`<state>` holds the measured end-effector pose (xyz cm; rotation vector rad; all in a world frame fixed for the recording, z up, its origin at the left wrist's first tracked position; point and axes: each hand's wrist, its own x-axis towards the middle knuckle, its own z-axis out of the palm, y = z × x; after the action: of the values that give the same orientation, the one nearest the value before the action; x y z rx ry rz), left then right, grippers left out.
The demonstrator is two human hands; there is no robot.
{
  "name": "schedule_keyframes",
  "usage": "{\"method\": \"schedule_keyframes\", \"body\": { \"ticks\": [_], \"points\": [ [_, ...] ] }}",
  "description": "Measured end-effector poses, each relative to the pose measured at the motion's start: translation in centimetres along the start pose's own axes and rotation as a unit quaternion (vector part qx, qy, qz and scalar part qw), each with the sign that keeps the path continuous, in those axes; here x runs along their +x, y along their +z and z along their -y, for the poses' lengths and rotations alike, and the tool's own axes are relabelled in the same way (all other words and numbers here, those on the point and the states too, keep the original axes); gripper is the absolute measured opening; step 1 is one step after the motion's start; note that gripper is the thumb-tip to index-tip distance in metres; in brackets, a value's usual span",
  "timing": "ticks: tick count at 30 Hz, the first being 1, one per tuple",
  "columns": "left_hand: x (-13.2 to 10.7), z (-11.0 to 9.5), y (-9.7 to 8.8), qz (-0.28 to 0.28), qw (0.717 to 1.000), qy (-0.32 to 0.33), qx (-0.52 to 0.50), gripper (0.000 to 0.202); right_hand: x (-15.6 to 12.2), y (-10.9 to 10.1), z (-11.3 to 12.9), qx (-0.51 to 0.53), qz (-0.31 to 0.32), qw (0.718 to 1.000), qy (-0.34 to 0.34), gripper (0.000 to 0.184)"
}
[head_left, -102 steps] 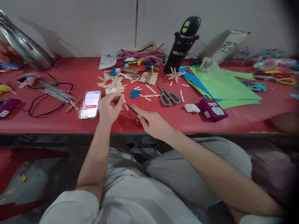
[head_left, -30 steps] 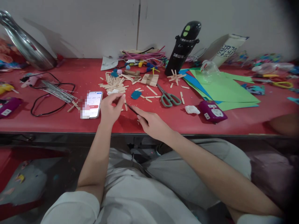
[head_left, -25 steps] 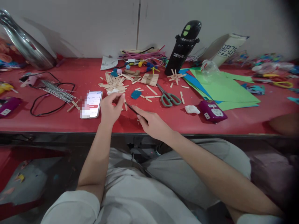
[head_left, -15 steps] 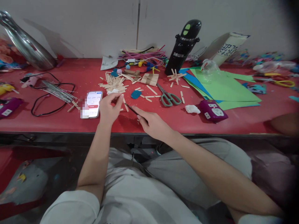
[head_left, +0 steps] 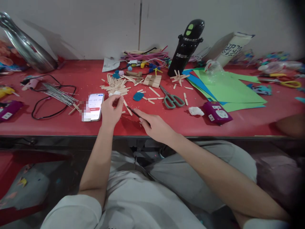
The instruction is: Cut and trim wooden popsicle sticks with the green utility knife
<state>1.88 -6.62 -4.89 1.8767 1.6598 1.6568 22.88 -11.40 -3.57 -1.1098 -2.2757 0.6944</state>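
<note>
My left hand point(head_left: 111, 109) is closed in a pinch on the upper end of a wooden craft stick point(head_left: 127, 107), which slants down towards the right. In my right hand point(head_left: 157, 127) is a slim dark tool point(head_left: 137, 114), too small to name for sure, its tip at the stick. A loose pile of craft sticks point(head_left: 116, 83) lies just beyond my left hand, with a white lump point(head_left: 114, 93) at its near edge. Behind my right hand are a blue flat piece point(head_left: 138, 96) and scissors point(head_left: 173, 99) with grey-green handles.
A lit phone point(head_left: 95, 106) lies left of my left hand. Thin wires point(head_left: 59, 93) and a black cable are farther left. To the right are a white wad point(head_left: 196, 111), a purple block point(head_left: 217, 113) and green paper sheets point(head_left: 238, 92). A black bottle point(head_left: 184, 51) stands behind.
Hands and tool keep nearly the same place. A little more of the craft stick shows between my left fingers and the tool. The phone's timer has advanced.
</note>
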Motion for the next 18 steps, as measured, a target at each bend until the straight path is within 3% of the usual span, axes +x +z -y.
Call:
{"method": "schedule_keyframes", "body": {
  "ticks": [7,13,18],
  "points": [
    [-0.1,0.0,-0.1,0.008,1.0,0.025,-0.005,0.015,-0.1,0.0,0.0,0.002,-0.007,1.0,-0.005,0.054],
    [-0.2,-0.4,-0.4,0.061,0.992,0.102,-0.053,0.02,0.0,-0.1,0.0,0.014,-0.01,1.0,-0.002,0.054],
    [-0.2,-1.3,-0.4,0.073,0.99,0.112,-0.043,0.019,0.0,-0.1,-0.1,0.021,-0.014,1.0,-0.005,0.054]
  ]
}}
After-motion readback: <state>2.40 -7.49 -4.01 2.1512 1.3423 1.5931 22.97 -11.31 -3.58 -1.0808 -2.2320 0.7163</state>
